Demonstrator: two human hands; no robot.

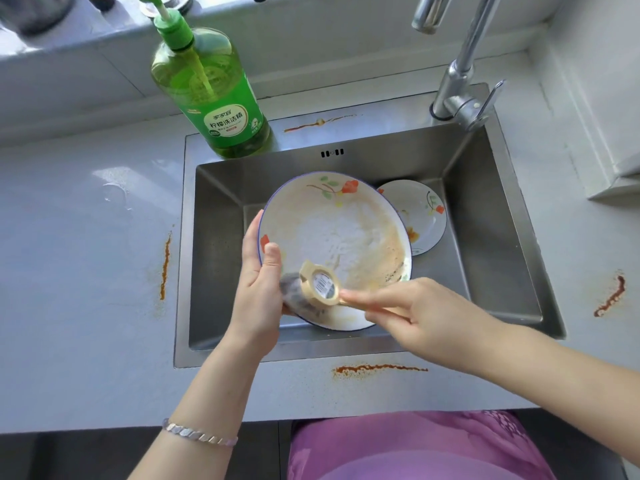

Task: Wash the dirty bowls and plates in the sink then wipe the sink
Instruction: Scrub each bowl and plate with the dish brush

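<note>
A large white plate [343, 233] with a flower pattern and orange-brown smears is tilted up over the steel sink [221, 237]. My left hand [258, 282] grips its left rim, thumb on the face. My right hand [412, 313] holds the wooden handle of a dish brush [318, 284]. Its round wooden head and grey scrubbing pad press on the plate's lower left part. A smaller flowered plate [420, 213] lies in the sink's far right corner, partly behind the big one.
A green dish-soap pump bottle [211, 98] stands on the sink's back left rim. The chrome tap [457, 71] rises at the back right; no water runs. Orange stains streak the grey counter [86, 271] around the sink. A white box edge sits at far right.
</note>
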